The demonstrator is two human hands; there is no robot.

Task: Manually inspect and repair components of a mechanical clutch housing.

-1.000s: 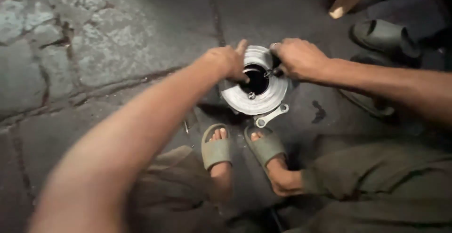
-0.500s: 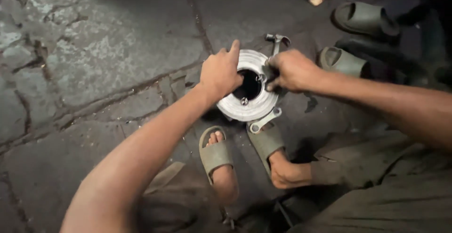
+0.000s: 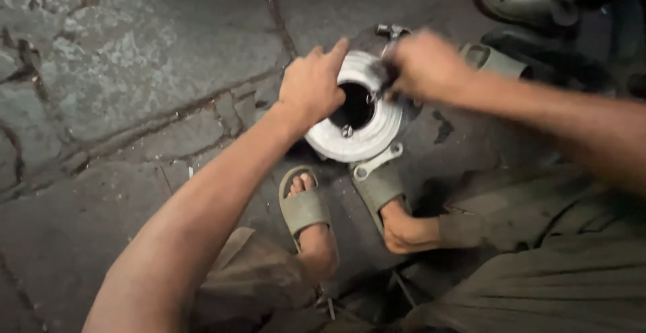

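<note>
Silver ribbed round metal housing (image 3: pixel 356 134) on stone floor (image 3: pixel 134 50): I see left hand (image 3: pixel 311 85) clamped on its rim, right hand (image 3: pixel 425 65) blurred, grip unclear.

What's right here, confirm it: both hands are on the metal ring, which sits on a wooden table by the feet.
One thing is wrong: there is no wooden table. The head view shows the metal ring on a stone floor by the feet. The left hand rests on its rim; the right hand, blurred, is at its far edge.
</note>
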